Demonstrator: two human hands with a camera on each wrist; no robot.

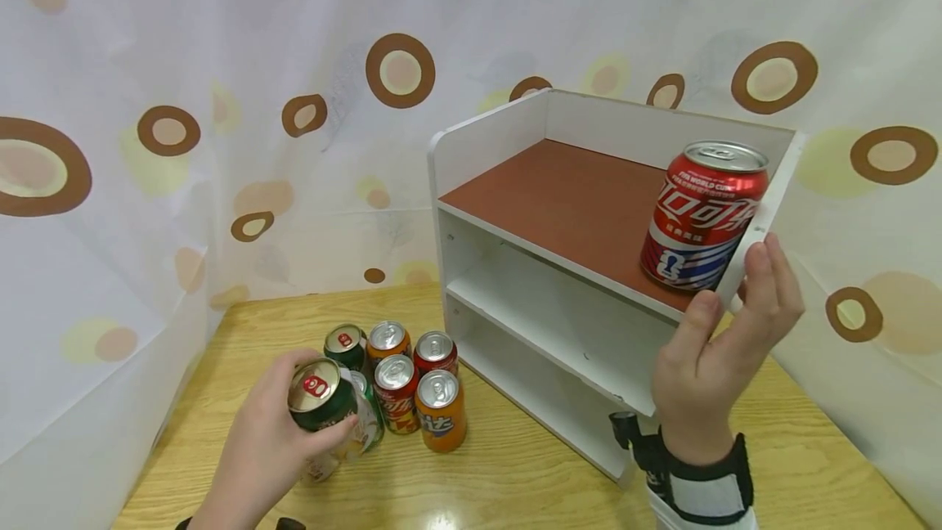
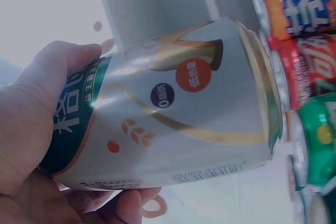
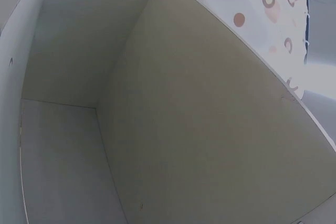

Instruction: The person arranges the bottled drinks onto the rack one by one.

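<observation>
My left hand (image 1: 268, 424) grips a green-and-white drink can (image 1: 321, 399) with a gold top and red tab, fingers and thumb round its upper part. In the left wrist view the can (image 2: 173, 108) shows a glass picture and a wheat ear. It is tilted, just in front of a cluster with a green can (image 1: 370, 411), an orange soda can (image 1: 441, 415) and a red cola can (image 1: 397, 399). My right hand (image 1: 724, 350) holds the right side panel of a white shelf (image 1: 530, 240), thumb at the front edge, fingers outside. A red cola can (image 1: 702, 219) stands upright near that panel on the brown top.
The cluster also has a dark green can (image 1: 344, 343), another orange can (image 1: 388, 339) and another red can (image 1: 435, 352). Beside them on the wooden table (image 1: 515, 481) stands the shelf, with open compartments (image 1: 530, 285) below its top. A patterned curtain (image 1: 294, 47) surrounds the table.
</observation>
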